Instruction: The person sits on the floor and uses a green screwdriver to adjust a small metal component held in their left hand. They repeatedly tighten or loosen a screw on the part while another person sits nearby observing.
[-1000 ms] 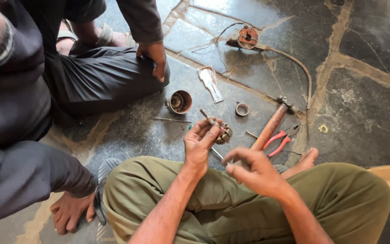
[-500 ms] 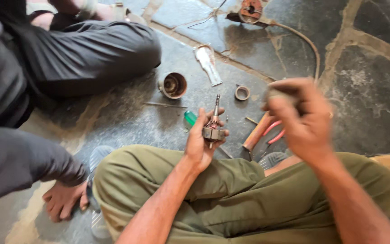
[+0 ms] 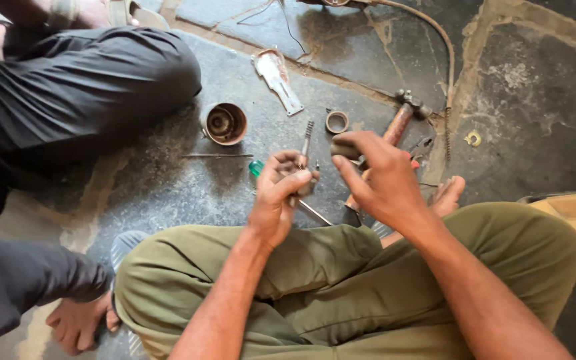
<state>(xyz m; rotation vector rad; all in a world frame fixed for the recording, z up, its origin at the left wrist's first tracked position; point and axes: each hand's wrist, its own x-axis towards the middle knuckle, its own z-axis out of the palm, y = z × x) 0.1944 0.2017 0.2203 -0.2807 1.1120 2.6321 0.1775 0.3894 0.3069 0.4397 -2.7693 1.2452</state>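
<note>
head view: the left hand (image 3: pixel 276 200) is closed around a small metal shaft part (image 3: pixel 303 160), its thin rod standing up just above the lap. the right hand (image 3: pixel 376 179) sits just beside it, fingers curled narrow around something dark; whether it grips it, i cannot tell. on the stone floor (image 3: pixel 515 80) behind lie a hammer (image 3: pixel 398 127), a metal ring (image 3: pixel 336 122), a round cup-shaped housing (image 3: pixel 225 123), a green-handled screwdriver (image 3: pixel 256 168) and a flat metal plate (image 3: pixel 277 72). another person's dark-trousered leg (image 3: pixel 81 87) lies at left.

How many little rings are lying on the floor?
2. One grey metal ring lies on the dark stone beside the hammer; one small yellow ring lies farther right, past the cable. Others may be hidden under the hands or legs.
</note>
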